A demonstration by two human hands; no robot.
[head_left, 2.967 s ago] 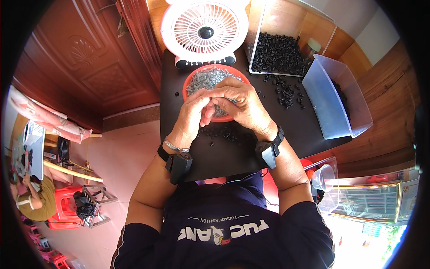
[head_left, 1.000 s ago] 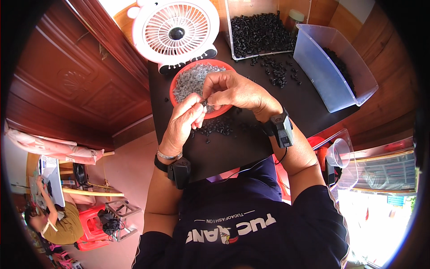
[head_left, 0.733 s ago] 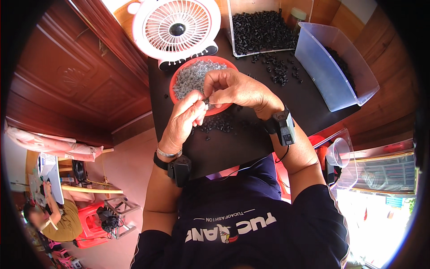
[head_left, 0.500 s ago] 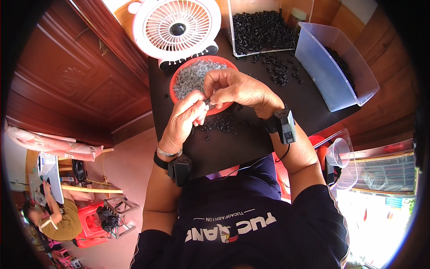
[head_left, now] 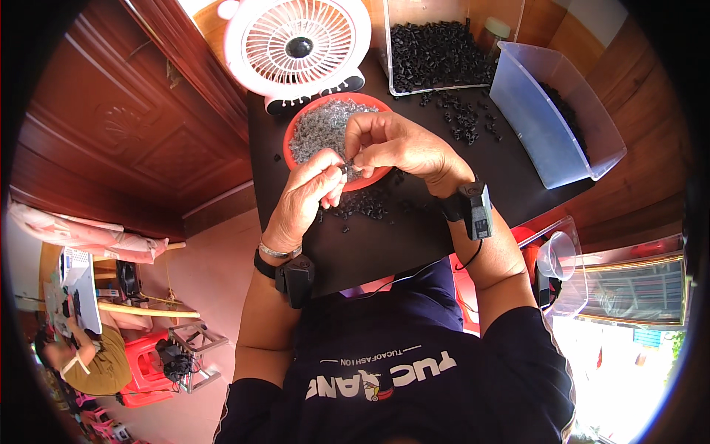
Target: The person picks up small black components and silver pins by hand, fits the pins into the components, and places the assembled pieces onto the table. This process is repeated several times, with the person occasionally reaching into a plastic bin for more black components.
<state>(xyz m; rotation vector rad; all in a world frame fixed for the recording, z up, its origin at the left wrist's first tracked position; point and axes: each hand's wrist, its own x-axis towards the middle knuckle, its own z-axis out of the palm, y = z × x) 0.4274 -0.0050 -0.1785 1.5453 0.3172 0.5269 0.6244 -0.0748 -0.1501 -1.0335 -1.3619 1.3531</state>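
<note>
Both hands meet over the near right part of a red bowl (head_left: 289,153) heaped with small clear-grey plastic pieces (head_left: 319,132). My left hand (head_left: 305,194) is closed, thumb against bent forefinger, pinching a small dark plastic piece (head_left: 350,167). From the right, the thumb and forefinger of my right hand (head_left: 403,152) close on that same piece. Its exact shape is too small to make out. Small black plastic pieces (head_left: 362,203) lie loose on the dark table (head_left: 355,255) just below the bowl, partly under my hands.
Behind the bowl stands a pink-and-white fan (head_left: 299,47). A clear bin (head_left: 399,92) of black pieces and a bluish plastic bin (head_left: 536,122) stand at the back right, with black pieces (head_left: 464,122) scattered before them. Far left, another person (head_left: 100,359) sits near a red stool (head_left: 144,366).
My right hand has shifted slightly right, its fingertips a little apart from the left thumb. The small dark piece between the fingers shows more plainly. The whole view has moved slightly.
</note>
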